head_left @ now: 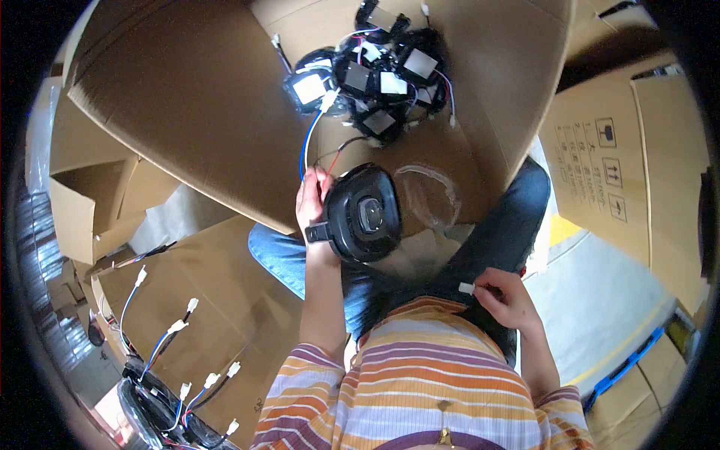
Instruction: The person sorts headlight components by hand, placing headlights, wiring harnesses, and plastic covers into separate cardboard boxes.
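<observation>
My left hand (310,196) is closed at the left side of a black rounded plastic housing (365,214) with a raised round hub in its middle. Blue and white wires ending in a white connector (329,100) rise past the fingers. Part of that grip is hidden behind the housing. Over my right thigh, my right hand (504,297) pinches a small white piece (466,287), too small to tell whether it is a label or a connector. Ahead, a pile of similar black wired units (379,81) with pale labels lies inside a large open cardboard box (187,97).
At lower left, more black parts (142,405) with upright wires and white connectors lie beside a cardboard surface (202,300). A marked carton (600,165) stands at right. Clear plastic wrap (431,195) lies before my knees. A blue-edged crate (626,367) sits lower right.
</observation>
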`<control>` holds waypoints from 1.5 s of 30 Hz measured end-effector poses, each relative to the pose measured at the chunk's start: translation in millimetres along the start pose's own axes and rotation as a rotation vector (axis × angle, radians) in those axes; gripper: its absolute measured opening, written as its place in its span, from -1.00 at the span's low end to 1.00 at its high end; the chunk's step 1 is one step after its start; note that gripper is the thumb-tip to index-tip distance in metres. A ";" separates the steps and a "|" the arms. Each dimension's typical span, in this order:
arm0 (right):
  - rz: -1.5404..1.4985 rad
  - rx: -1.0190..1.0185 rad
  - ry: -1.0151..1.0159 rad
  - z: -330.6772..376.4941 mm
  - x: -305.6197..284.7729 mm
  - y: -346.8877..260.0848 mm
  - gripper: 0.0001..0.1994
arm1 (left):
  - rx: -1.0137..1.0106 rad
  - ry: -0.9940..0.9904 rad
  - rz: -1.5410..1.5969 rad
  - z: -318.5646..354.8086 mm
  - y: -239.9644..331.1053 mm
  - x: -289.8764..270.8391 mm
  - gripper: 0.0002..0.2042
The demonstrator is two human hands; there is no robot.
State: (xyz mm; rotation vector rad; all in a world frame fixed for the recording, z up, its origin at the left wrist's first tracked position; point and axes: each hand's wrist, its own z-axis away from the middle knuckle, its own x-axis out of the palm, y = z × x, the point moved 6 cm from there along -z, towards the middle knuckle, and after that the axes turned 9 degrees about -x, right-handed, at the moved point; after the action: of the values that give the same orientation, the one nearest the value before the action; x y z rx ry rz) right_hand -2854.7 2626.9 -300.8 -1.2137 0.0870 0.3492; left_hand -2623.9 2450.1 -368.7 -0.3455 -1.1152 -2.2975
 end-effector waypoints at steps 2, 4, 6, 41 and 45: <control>-0.054 0.009 -0.066 -6.3 3.5 0.0 -0.90 | 0.001 -0.146 -0.043 -12.5 -6.1 8.2 -0.79; -0.050 -0.016 -0.065 -5.4 6.1 3.3 -0.90 | -0.047 -0.009 -0.010 -25.0 -16.6 -3.9 -0.80; -0.051 -0.032 -0.045 -7.3 8.4 9.0 -0.90 | -0.135 -0.076 0.015 -21.3 -23.3 1.8 -0.80; -0.765 -0.048 0.180 -28.0 13.2 10.1 -0.79 | -0.267 -0.511 0.215 91.8 -52.5 -0.3 -0.78; -0.627 -0.130 0.162 -24.4 1.2 -6.1 -0.82 | -0.231 -0.417 -0.015 92.5 -52.3 -20.5 -0.66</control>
State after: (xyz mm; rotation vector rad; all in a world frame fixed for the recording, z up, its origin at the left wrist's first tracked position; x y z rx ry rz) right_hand -2848.8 2602.7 -304.3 -1.3288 -0.1786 -0.2953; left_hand -2638.8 2556.2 -353.9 -0.9427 -1.0382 -2.4378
